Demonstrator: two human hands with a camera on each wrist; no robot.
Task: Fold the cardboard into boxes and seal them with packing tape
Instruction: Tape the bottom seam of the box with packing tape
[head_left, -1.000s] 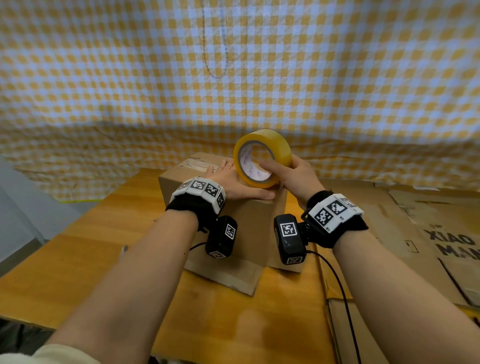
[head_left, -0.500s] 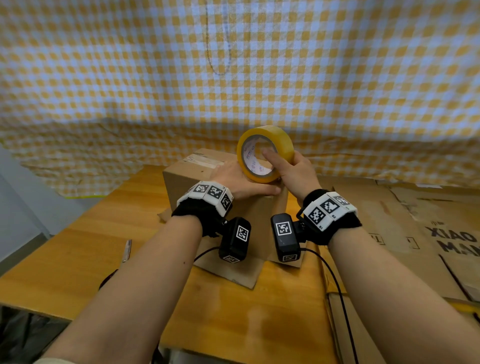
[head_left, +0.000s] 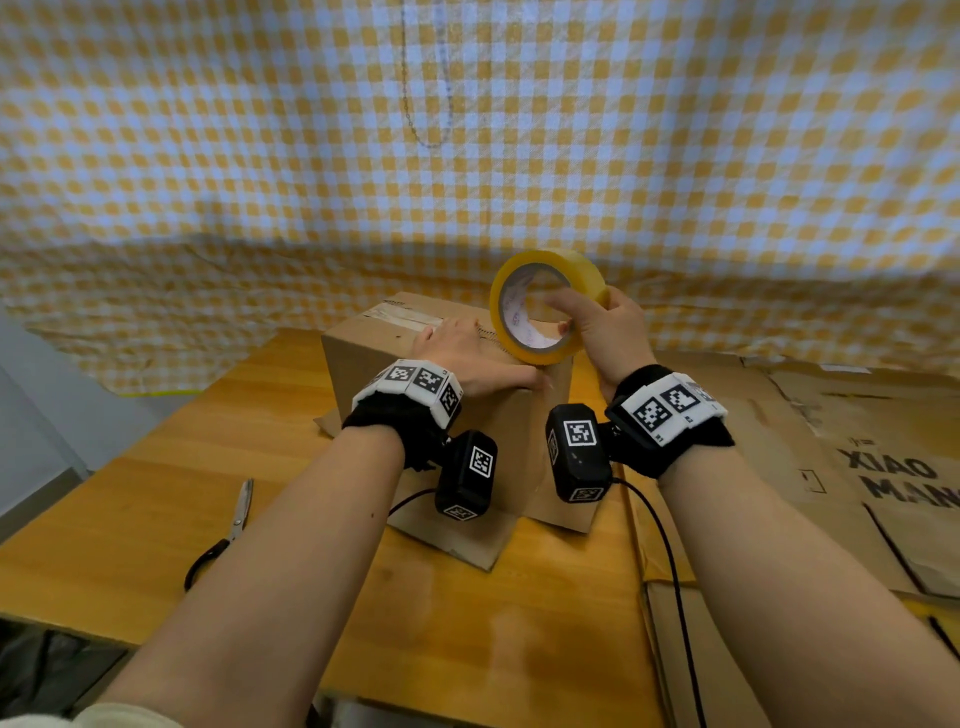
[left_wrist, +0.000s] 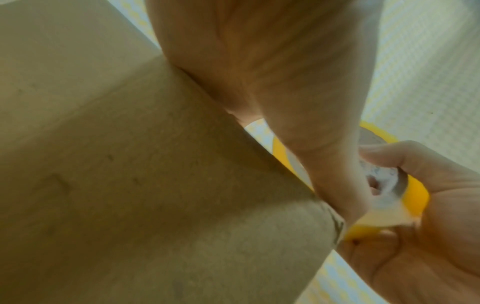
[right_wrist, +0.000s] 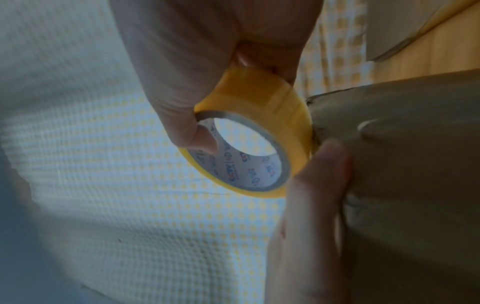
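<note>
Standing upright on the near right corner of the cardboard box (head_left: 415, 358), the yellow tape roll (head_left: 548, 306) looks light and rigid, smooth and likely slippery on its outer band, best held as now: through the core. Gripped by the right hand (head_left: 605, 332), thumb hooked inside the printed cardboard core, fingers (right_wrist: 272, 47) curled over the outer rim. Pinned flat under the left hand (head_left: 467, 358), fingers straight and spread on the top panel, thumb (right_wrist: 319, 185) out beside the roll; probably holding down the loose tape end, though hidden here. Box likely hollow and light, stiff at the corners, soft mid-panel, liable to slide on the glossy wooden worktop (head_left: 156, 499) unless pressed. Bottom flaps splayed out on the worktop below. Scissors (head_left: 228, 525) well off to the left; flattened cardboard sheets (head_left: 831, 457) to the right; yellow-and-white checked cloth (head_left: 467, 130) hanging behind.
</note>
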